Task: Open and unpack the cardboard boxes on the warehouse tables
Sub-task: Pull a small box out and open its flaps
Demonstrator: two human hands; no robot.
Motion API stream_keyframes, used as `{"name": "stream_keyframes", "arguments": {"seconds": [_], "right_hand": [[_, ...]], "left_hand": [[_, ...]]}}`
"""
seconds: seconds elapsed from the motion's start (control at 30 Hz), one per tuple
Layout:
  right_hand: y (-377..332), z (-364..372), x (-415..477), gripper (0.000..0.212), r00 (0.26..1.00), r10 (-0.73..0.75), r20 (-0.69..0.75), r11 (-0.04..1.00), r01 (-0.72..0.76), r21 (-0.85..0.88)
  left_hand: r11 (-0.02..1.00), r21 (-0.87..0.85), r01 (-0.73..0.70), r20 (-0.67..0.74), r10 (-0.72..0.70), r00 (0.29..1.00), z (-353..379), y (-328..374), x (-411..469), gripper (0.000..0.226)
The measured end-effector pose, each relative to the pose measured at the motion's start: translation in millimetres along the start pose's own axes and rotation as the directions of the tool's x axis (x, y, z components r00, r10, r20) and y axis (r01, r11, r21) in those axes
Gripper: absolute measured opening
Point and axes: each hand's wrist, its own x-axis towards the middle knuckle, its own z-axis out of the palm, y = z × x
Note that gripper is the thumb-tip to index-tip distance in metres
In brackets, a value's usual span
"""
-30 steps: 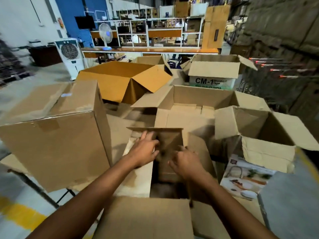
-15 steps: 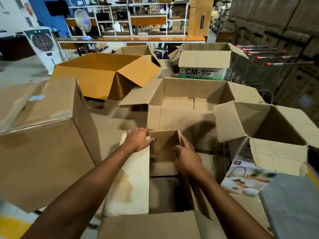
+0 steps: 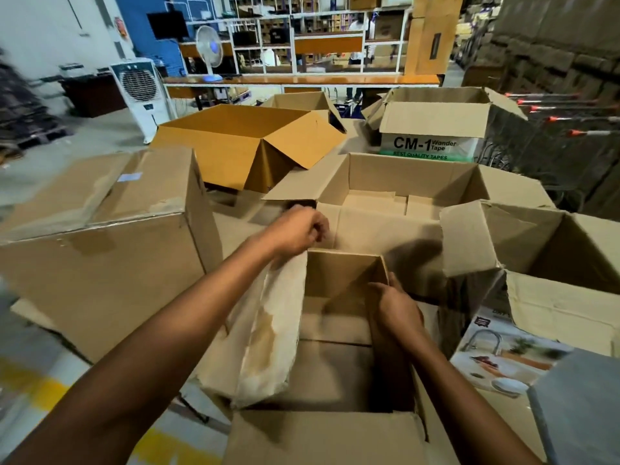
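The open box (image 3: pixel 339 275) sits at 6 o'clock under the camera, flaps spread and bare cardboard inside. The right hand (image 3: pixel 397 308) grips its right wall at the box's 2 o'clock, thumb inside and fingers curled over the outer face. The left hand (image 3: pixel 295 229) is at the box's 11 o'clock corner, above the far end of the stained left flap (image 3: pixel 271 333). Its fingers are curled, but blur hides whether they pinch the flap. A taped closed box (image 3: pixel 100 263) stands at 9 o'clock, a wide empty-looking carton (image 3: pixel 402 182) at 12, and a CM-1 tape box (image 3: pixel 432 129) at 1
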Motion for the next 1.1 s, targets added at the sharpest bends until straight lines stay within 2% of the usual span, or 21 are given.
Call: {"name": "stream_keyframes", "arguments": {"seconds": [0.07, 0.17, 0.27, 0.3, 0.4, 0.47, 0.53, 0.6, 0.67, 0.7, 0.77, 0.83, 0.9, 1.0, 1.1], "right_hand": [[4, -1, -1, 0.052, 1.0, -0.016, -0.013, 1.0, 0.016, -0.014], [1, -1, -7, 0.056, 0.999, -0.04, -0.033, 0.999, 0.039, -0.038], [-7, -1, -13, 0.058, 0.997, -0.033, -0.065, 0.999, 0.031, -0.033], [-10, 0, -14, 0.058, 0.997, -0.025, -0.075, 1.0, 0.024, -0.017], [-19, -4, -22, 0.054, 0.992, 0.088, -0.092, 0.99, -0.077, 0.114], [-20, -6, -24, 0.055, 0.989, 0.127, -0.079, 0.979, -0.112, 0.171], [-15, -6, -23, 0.054, 0.991, 0.117, -0.061, 0.976, -0.104, 0.19], [-2, -4, -19, 0.035, 0.99, 0.134, -0.034, 0.957, -0.12, 0.265], [24, 8, -1, 0.021, 0.99, 0.144, 0.002, 0.908, -0.133, 0.398], [45, 21, 16, 0.022, 0.992, 0.125, 0.023, 0.876, -0.121, 0.467], [78, 43, 41, 0.035, 0.999, 0.043, 0.006, 0.866, -0.041, 0.498], [72, 36, 25, 0.043, 0.997, 0.064, -0.049, 0.869, -0.031, 0.494], [32, 0, -34, 0.055, 0.992, 0.11, -0.065, 0.886, -0.068, 0.458], [9, -18, -75, 0.072, 0.996, 0.085, 0.032, 0.957, -0.091, 0.276], [9, -16, -78, 0.09, 0.998, 0.002, 0.07, 0.994, -0.009, 0.11]], "left_hand": [[0.979, 0.202, 0.029, 0.06, -0.042, 0.997, -28, -7, -4, 0.027], [0.896, 0.438, 0.068, 0.157, -0.151, 0.976, -53, -14, -28, 0.014], [0.836, 0.529, 0.146, 0.198, -0.289, 0.936, -55, -24, -62, 0.013], [0.839, 0.5, 0.214, 0.195, -0.35, 0.916, -51, -26, -75, 0.01], [0.862, 0.367, 0.349, 0.206, -0.441, 0.873, -28, -29, -106, 0.028], [0.871, 0.285, 0.401, 0.092, -0.441, 0.893, -5, -28, -124, 0.039], [0.866, 0.292, 0.405, -0.003, -0.422, 0.906, 21, -28, -137, 0.051], [0.859, 0.287, 0.424, -0.036, -0.432, 0.901, 46, -31, -142, 0.06], [0.871, 0.119, 0.477, -0.012, -0.479, 0.878, 65, -32, -143, 0.074], [0.866, -0.025, 0.5, 0.014, -0.5, 0.866, 73, -32, -142, 0.08], [0.79, -0.312, 0.528, 0.06, -0.538, 0.841, 88, -33, -142, 0.076], [0.69, -0.497, 0.527, 0.059, -0.579, 0.813, 102, -35, -142, 0.066], [0.632, -0.576, 0.518, 0.053, -0.603, 0.796, 112, -38, -139, 0.056], [0.641, -0.58, 0.502, 0.023, -0.604, 0.797, 115, -39, -135, 0.05], [0.674, -0.56, 0.481, -0.024, -0.594, 0.804, 115, -38, -136, 0.047]]}}
